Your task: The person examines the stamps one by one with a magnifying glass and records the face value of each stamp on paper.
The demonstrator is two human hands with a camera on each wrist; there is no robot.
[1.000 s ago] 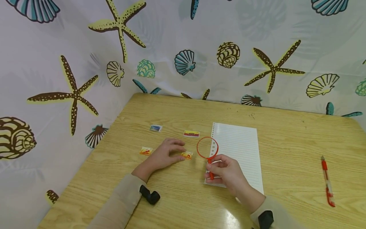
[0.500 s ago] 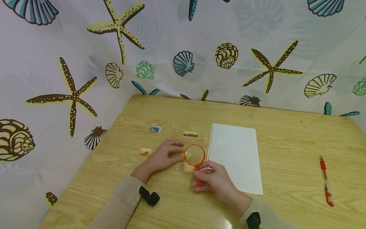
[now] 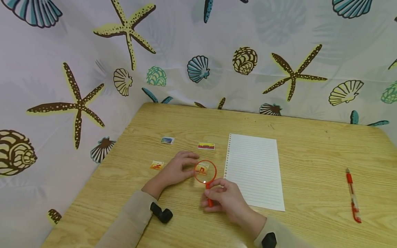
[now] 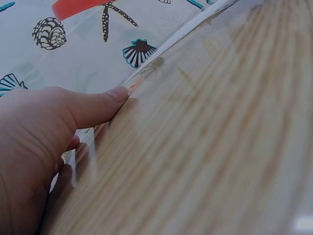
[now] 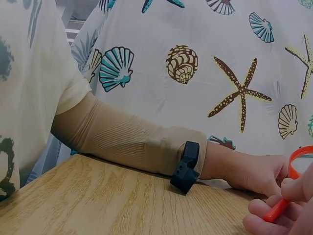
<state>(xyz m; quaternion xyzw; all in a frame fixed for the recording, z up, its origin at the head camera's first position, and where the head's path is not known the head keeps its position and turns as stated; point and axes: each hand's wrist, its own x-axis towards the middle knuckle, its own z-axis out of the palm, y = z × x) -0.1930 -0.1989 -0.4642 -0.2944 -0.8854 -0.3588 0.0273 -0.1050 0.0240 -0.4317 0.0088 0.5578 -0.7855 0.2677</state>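
Observation:
The right hand (image 3: 227, 199) grips the red handle of a magnifying glass (image 3: 205, 182), its round lens held over a small orange-and-yellow picture card (image 3: 202, 168). In the right wrist view the right hand (image 5: 288, 210) pinches the red handle (image 5: 277, 209) between thumb and fingers. The left hand (image 3: 177, 168) rests on the table with relaxed, spread fingers, its fingertips beside that card; whether they touch it cannot be told. In the left wrist view the left hand's thumb (image 4: 98, 106) lies extended near the tabletop.
Other small cards lie around the left hand: a blue one (image 3: 167, 140), a yellow-and-red one (image 3: 206, 146) and an orange one (image 3: 156, 165). Lined paper (image 3: 254, 172) lies right of the magnifying glass, with a red pen (image 3: 353, 196) farther right. A patterned curtain borders the wooden table (image 3: 310, 151).
The right hand has moved the magnifying glass left and slightly toward the near edge, from beside the paper to over the card. The left hand has stayed nearly still.

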